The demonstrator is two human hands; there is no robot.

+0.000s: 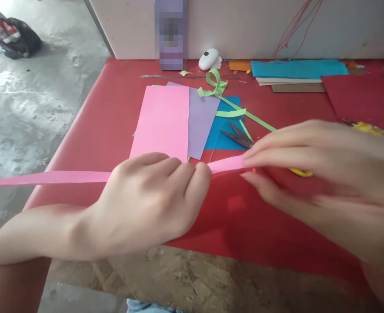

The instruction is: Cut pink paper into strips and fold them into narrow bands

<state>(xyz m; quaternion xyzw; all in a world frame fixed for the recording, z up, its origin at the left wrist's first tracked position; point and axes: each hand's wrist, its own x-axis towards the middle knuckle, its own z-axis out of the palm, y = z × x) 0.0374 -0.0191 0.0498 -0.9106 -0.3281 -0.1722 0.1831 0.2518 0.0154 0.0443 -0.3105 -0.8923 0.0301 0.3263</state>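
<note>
My left hand [155, 191] is closed in a fist around a long pink paper strip [64, 177], which trails out past the left table edge. A short length of the strip sticks out on the right of the fist. My right hand [309, 169], blurred by motion, has its fingertips at that right end, with the thumb held apart below them. Behind the fist lies a pink paper sheet [162, 121], on top of a purple sheet [205, 117] and a blue sheet [222, 141]. Scissors [237, 135] with dark blades lie partly under my right hand.
Green paper strips [232, 114], one of them curled, lie on the papers. At the back of the red table [87, 117] stand a purple box [171, 34] and a white rounded object [208, 59]. Folded turquoise material [298, 68] lies back right. A dark bag [17, 38] sits on the floor.
</note>
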